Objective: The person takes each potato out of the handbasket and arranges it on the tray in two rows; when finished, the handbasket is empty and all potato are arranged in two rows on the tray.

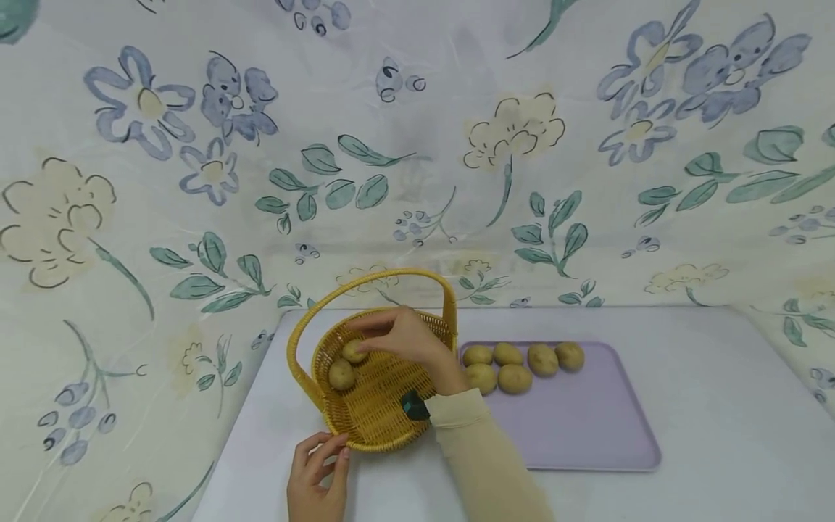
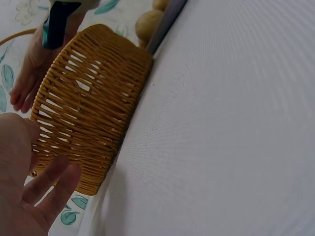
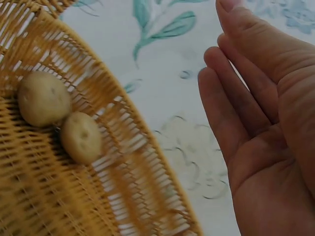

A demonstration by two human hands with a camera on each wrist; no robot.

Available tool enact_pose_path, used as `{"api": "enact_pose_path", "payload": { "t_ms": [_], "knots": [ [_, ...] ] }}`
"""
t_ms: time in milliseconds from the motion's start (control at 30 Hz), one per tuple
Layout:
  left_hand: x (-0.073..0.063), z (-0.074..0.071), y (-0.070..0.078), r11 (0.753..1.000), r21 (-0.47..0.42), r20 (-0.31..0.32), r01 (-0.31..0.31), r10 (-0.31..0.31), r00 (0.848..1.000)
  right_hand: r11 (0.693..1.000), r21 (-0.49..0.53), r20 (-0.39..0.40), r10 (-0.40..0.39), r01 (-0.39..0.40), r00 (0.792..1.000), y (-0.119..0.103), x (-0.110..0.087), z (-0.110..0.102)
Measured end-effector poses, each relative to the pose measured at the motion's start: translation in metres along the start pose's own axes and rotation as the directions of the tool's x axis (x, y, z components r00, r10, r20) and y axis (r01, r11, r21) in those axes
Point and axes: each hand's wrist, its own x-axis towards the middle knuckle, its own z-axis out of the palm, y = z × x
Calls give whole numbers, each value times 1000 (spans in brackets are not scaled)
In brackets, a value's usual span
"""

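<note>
A yellow woven basket (image 1: 385,406) with a tall arched handle stands on the table, and two potatoes (image 1: 342,375) lie side by side in its far left part. My right hand (image 1: 401,335) is over the basket, close above the potatoes in the head view. The right wrist view shows that hand (image 3: 266,123) holding nothing, its fingers fairly straight, with the two potatoes (image 3: 44,98) off to the left. At the basket's near left rim, my left hand (image 1: 320,471) pinches the edge between thumb and finger. Its other fingers (image 2: 61,184) lie loosely beside the woven wall.
A lilac tray (image 1: 587,428) lies right of the basket, with several potatoes (image 1: 515,378) grouped along its far left side. The white table (image 1: 717,391) meets a flower-printed cloth (image 1: 457,217) at the back. A dark green device (image 1: 414,406) is worn at the right wrist.
</note>
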Motion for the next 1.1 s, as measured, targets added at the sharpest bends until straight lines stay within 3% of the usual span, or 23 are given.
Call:
{"api": "enact_pose_path", "payload": {
  "t_ms": [200, 433, 733, 933, 1100],
  "knots": [
    [2, 0, 1, 1000, -3, 2, 4, -4, 1000, 1000, -14, 1, 21, -21, 1000, 2, 15, 12],
    [2, 0, 0, 1000, 2, 1, -11, 11, 1000, 996, 47, 10, 73, -73, 997, 13, 27, 21],
    [1, 0, 0, 1000, 18, 9, 15, -15, 1000, 992, -96, -10, 81, -82, 997, 29, 40, 31],
    [1, -1, 0, 1000, 22, 11, 14, -14, 1000, 944, -275, 2, 191, -183, 982, 34, 42, 34],
    [0, 0, 0, 1000, 27, 6, 4, -5, 1000, 882, -434, 45, 227, -185, 973, 34, 40, 34]
  ]
}}
